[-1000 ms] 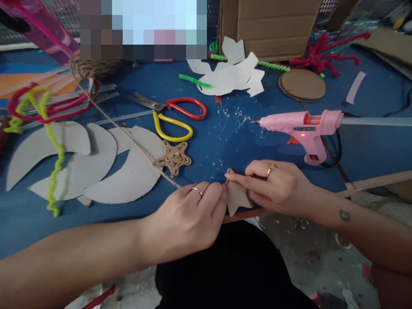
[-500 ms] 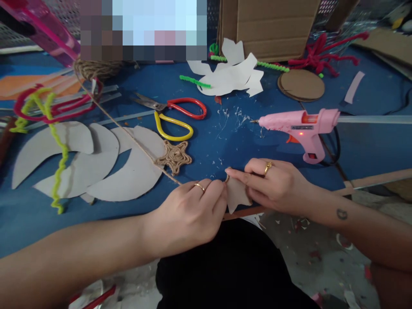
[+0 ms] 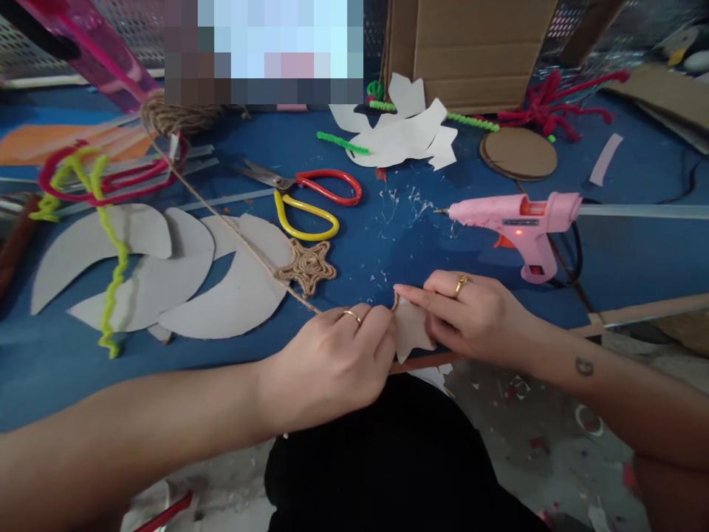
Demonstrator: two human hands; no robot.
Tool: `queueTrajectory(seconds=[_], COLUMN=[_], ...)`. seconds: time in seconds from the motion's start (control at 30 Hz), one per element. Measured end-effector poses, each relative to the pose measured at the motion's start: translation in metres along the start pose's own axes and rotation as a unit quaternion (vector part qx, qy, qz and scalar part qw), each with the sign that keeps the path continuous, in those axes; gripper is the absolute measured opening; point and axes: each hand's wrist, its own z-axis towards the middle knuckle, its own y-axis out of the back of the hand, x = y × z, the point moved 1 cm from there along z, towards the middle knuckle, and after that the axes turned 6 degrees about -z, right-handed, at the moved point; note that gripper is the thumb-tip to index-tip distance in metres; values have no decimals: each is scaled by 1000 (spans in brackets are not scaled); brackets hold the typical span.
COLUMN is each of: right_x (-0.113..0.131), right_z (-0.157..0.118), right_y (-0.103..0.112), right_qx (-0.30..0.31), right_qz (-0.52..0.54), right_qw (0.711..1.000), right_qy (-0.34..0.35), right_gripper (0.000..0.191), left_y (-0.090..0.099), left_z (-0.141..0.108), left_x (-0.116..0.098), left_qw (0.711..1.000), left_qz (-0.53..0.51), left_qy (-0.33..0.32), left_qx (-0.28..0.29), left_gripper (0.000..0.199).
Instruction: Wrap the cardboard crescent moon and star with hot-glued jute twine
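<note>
A pale cardboard star [image 3: 413,332] is held at the table's front edge between my two hands. My right hand [image 3: 470,310] is closed on its right side, with the index finger pressed on twine at the upper point. My left hand [image 3: 337,362] is closed on the jute twine [image 3: 238,235] at the star's left side; its fingertips are partly hidden. From there the twine runs up left to a ball of twine [image 3: 180,118]. A finished-looking twine-covered star [image 3: 309,267] lies just beyond my left hand. The pink glue gun [image 3: 518,214], its light lit, lies beyond my right hand.
Scissors [image 3: 310,196] with red and yellow handles lie mid-table. Grey crescent cutouts [image 3: 238,295] and a yellow-green pipe cleaner [image 3: 114,284] are at left. White paper cutouts [image 3: 404,140], cardboard discs [image 3: 518,154] and a cardboard box [image 3: 470,55] stand or lie at the back.
The view has shifted slightly, so most things appear a little further right. Both hands keep their hold on the star and twine, with hardly any other movement.
</note>
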Motion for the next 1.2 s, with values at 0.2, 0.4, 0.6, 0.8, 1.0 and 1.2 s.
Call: queueTrajectory(seconds=[0.2, 0.4, 0.6, 0.8, 1.0, 1.2], right_x=[-1, -2, -6, -13, -6, -1], right_z=[0, -1, 1, 1, 3, 16], right_y=[-2, -3, 6, 11, 20, 36], right_qx=[0, 9, -6, -26, 94, 250], right_qz=[17, 45, 125, 169, 94, 65], right_qw=[1000, 999, 991, 971, 969, 931], right_qy=[6, -17, -57, -165, -209, -258], right_gripper=[34, 37, 38, 17, 13, 19], left_y=[0, 1, 0, -2, 1, -1], left_z=[-1, 0, -1, -5, 2, 11], left_x=[0, -1, 3, 8, 18, 32], left_qw=[1000, 1000, 1000, 999, 976, 916], left_qz=[4, 8, 0, -30, -169, -314], left_qy=[3, -6, 5, -7, 135, 227], left_qx=[-1, 13, 14, 30, -4, 104], left_gripper=[20, 20, 22, 16, 13, 45])
